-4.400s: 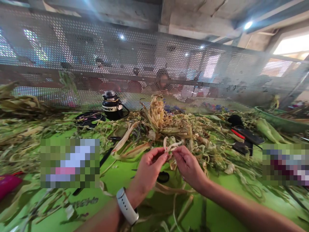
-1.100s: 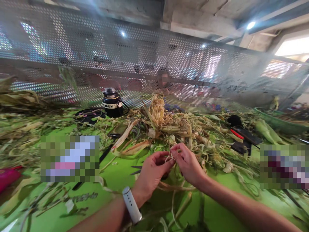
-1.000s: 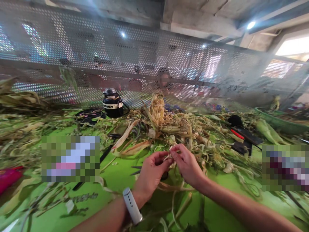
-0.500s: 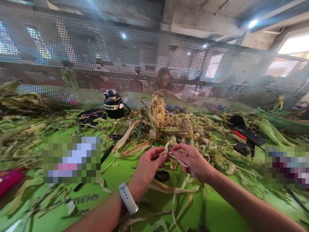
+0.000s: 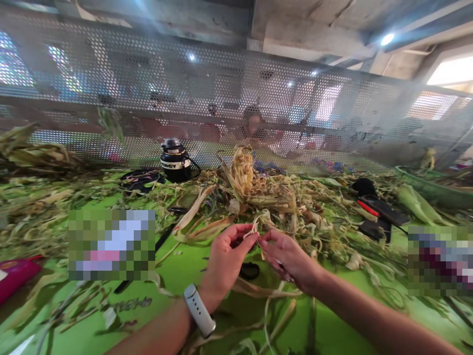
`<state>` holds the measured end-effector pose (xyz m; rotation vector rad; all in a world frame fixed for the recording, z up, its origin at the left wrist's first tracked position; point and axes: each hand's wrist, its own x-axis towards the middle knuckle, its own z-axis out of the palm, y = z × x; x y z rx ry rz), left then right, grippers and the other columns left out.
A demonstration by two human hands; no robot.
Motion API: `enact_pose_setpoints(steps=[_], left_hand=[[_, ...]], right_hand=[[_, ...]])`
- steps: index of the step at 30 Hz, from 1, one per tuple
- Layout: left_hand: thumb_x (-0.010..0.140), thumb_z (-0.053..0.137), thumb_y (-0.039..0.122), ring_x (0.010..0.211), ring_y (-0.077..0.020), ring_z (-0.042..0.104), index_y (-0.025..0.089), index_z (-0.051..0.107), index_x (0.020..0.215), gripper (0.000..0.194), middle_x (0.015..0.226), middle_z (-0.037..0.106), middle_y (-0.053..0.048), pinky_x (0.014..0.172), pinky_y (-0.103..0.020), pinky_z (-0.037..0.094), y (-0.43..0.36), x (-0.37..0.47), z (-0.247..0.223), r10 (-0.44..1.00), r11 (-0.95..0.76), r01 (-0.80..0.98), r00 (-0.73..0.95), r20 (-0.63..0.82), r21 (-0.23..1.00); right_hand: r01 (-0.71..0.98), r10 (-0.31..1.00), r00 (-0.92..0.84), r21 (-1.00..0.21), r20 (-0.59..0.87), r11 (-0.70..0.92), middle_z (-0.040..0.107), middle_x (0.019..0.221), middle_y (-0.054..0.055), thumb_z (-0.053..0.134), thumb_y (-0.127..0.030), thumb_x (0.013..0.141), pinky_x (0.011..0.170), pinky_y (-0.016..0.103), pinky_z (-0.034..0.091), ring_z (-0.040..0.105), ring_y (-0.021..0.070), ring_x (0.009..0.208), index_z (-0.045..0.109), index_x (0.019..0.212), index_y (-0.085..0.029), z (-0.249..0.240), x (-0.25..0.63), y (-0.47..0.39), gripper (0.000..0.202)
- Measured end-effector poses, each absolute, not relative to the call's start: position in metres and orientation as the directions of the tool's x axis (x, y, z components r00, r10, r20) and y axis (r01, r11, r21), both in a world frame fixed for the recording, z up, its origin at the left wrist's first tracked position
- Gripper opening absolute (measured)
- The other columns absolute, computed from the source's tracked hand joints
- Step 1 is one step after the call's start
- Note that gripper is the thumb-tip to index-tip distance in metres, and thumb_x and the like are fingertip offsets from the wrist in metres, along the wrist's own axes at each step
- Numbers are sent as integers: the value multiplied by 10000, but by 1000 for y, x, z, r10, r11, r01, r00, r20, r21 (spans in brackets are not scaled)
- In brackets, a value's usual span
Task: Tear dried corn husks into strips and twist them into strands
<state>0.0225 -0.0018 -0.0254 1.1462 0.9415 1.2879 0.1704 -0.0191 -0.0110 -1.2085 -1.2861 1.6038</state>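
Observation:
My left hand (image 5: 226, 261), with a white band on its wrist, and my right hand (image 5: 290, 256) meet above the green table (image 5: 185, 268). Both pinch a pale strip of dried corn husk (image 5: 257, 227) between fingertips, the thumbs almost touching. More of the husk hangs down below my hands onto the table. Just behind them rises a heap of dried husks (image 5: 258, 190). A small black ring-shaped object (image 5: 249, 270) lies on the table under my hands.
A black jar (image 5: 175, 160) stands at the back by a perforated metal screen (image 5: 236, 98); a person sits beyond it. Black tools with a red part (image 5: 377, 212) lie at the right, green corn cobs (image 5: 410, 197) near a green tray. A pink object (image 5: 15, 273) lies far left.
My hands stay together on the same husk strip, with the fingers shifting slightly and the right hand dropping a little. The view has drifted slightly.

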Motion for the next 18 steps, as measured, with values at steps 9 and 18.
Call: enact_pose_setpoints(steps=[9,18], left_hand=[[675,698,309,694,-129,581,144,666,849,242,752,684,-24,656,-230,449,1,19,-22,995,-27,-162,92,42,986],[674,691,290,662,-111,548,154,617,890,266,701,615,9,616,-214,443,1,17,-15,991,54,-237,133,-23,970]], right_hand=[[1,964,-187,-981,-189,-192,322,349,-157,604,-545,751,246,129,162,187,24,251,458,920,-210,-15,168,-15,403],[570,881,-351,-674,318,471,587,653,6,538,-299,864,520,205,413,534,105,580,635,791,-168,-16,175,-19,179]])
